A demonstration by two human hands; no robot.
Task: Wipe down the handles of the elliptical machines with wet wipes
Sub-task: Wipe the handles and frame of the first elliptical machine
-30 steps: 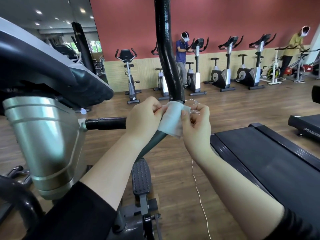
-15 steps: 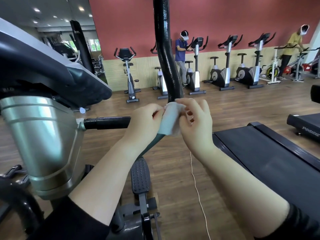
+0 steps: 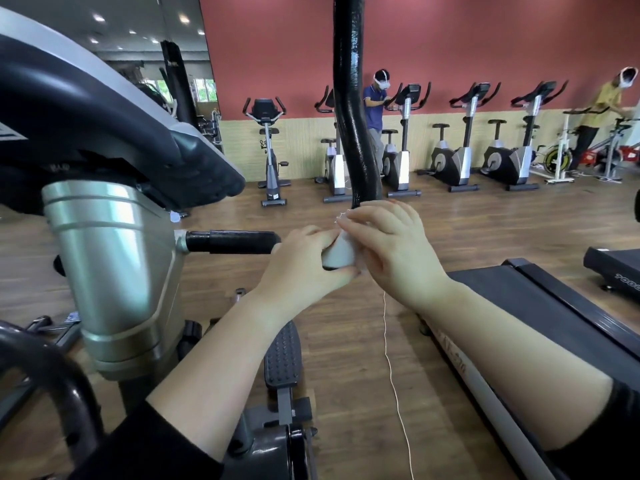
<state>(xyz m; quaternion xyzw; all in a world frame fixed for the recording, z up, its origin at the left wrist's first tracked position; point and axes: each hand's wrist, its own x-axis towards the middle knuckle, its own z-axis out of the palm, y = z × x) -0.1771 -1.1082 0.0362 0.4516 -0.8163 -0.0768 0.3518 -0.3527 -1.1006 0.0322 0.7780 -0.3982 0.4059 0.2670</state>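
- The wipe (image 3: 341, 254), a pale bunched wad, sits between the two hands just under the lower end of the tall black handle (image 3: 349, 98) of the elliptical.
- The left hand (image 3: 299, 268) grips the wipe from the left: its fingers curl over the top and its thumb lies underneath.
- The right hand (image 3: 394, 251) closes on the wipe from the right, with bent fingers laid over the upper edge and the fingertips touching the left hand's knuckles.
- The bar below the handle is hidden behind both hands (so I cannot tell whether the wipe goes all the way round it).
- The handle rises from the hands, bends slightly and runs out of the top of the view; its black foam cover looks rough.
- A short black grip (image 3: 232, 242) sticks out sideways from the silver column (image 3: 110, 265), and its free end meets the left hand.
- Above the column sits the dark console (image 3: 104, 109).
- Under the forearms lies a studded pedal (image 3: 282, 351), and beside it a thin white cord (image 3: 389, 358) hangs down from the hands.
- To the right, a black treadmill (image 3: 554, 317) stands on the wooden floor (image 3: 346, 341).
- Far back, a row of exercise bikes (image 3: 453, 161) lines the red wall (image 3: 450, 39).
- A person in a blue shirt (image 3: 374, 105) stands at one bike, partly behind the handle.
- A person in a yellow shirt (image 3: 604, 102) stands at the far right.
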